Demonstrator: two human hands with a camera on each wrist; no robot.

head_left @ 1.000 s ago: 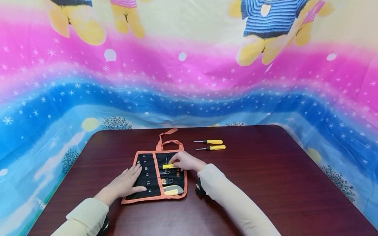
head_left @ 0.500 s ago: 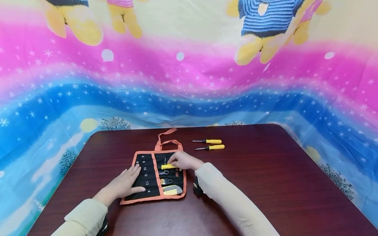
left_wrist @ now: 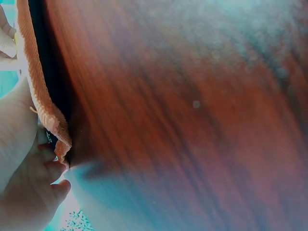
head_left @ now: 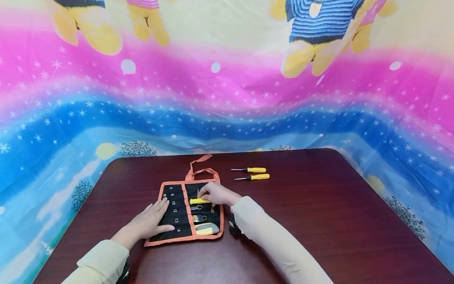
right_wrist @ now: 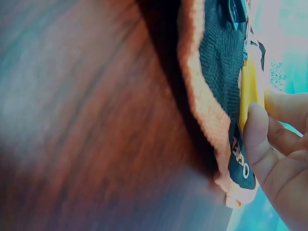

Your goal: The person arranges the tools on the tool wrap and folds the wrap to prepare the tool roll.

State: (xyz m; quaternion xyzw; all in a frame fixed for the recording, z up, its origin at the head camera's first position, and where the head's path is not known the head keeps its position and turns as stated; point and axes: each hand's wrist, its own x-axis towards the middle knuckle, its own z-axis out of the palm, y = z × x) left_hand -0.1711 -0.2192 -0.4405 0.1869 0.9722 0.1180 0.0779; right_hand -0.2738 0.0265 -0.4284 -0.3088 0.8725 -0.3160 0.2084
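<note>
A black tool roll [head_left: 166, 232] with orange edging lies spread on the table. My left hand [head_left: 152, 221] rests flat on its left panel, fingers spread over the printed numbers; the left wrist view shows the fingers [left_wrist: 43, 192] at the roll's edge. My right hand [head_left: 216, 193] pinches a yellow-handled screwdriver [head_left: 198, 201] between thumb and fingers, just above the right panel. The handle's left end is at the orange middle band; its other end is hidden by the hand. Below it, a small wrench [head_left: 197, 208], a scraper-like tool [head_left: 200, 218] and a utility knife [head_left: 207, 229] sit in the pockets.
Two more yellow-handled screwdrivers, one farther [head_left: 256, 170] and one nearer [head_left: 260, 177], lie on the dark wooden table [head_left: 301, 205] to the right. Orange straps [head_left: 191, 169] stretch from the roll's far edge. A printed cloth [head_left: 227, 98] hangs behind the table.
My right hand has shifted slightly left with the screwdriver, whose left end now reaches the orange band. The left hand has stayed flat on the tool roll.
</note>
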